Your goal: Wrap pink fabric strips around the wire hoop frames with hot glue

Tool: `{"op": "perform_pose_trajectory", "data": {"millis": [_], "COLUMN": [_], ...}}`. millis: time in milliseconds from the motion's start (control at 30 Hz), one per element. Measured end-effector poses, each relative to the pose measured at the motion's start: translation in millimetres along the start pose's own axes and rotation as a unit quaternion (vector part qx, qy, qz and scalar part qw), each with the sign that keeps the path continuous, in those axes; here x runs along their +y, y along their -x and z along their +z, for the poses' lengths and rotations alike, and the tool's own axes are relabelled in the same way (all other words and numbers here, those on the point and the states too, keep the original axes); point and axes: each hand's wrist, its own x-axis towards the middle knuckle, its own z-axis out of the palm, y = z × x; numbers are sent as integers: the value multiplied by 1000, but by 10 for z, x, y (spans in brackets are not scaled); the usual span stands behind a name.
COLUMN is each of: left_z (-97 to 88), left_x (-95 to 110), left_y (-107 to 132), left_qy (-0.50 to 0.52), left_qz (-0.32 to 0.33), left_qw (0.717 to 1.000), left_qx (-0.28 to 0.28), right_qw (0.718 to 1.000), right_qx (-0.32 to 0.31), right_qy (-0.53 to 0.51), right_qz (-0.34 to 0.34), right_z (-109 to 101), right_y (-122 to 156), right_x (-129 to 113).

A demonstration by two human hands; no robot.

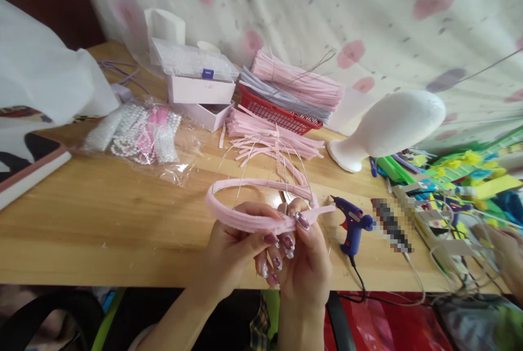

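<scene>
A pink hoop (213, 205), apparently wrapped in pipe cleaner, is held up over the near side of the table, with thin wire arches rising from it. My left hand (235, 247) pinches its near edge between thumb and fingers. Close beside it, my right hand (308, 255) grips the same edge further right, where a loose flat pink end (326, 210) sticks out past the fingers. The fingertips of both hands nearly meet and partly hide the band. To the right lies a blue hot glue gun (352, 225), touched by neither hand.
Behind the hoop are loose pink pipe cleaners (265, 128) and a red basket (281, 114) of pink and grey bundles. White boxes (200, 89) and bagged beads (139, 133) stand left. A white foam head (400, 122), power strip (429, 236) and another person's hand (500, 247) are right.
</scene>
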Motion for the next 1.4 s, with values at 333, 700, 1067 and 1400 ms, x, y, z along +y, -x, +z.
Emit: {"op": "perform_pose_trajectory", "data": {"millis": [333,700,1067,1400], "left_z": [17,122,-265,-461], "left_x": [-154,-48,286,325], "left_y": [-18,79,123,247], "left_qy": [89,93,77,-7], "left_qz": [68,27,35,52], "left_qw": [990,982,967,969], "left_qx": [88,160,242,242], "right_qw": [998,996,998,996], "right_qx": [53,84,63,61], "right_qy": [-17,-21,-5,-18], "right_qz": [-41,-21,14,63], "right_z": [-28,2,58,103], "right_y": [-53,-12,-39,-4], "right_x": [155,22,71,217]}}
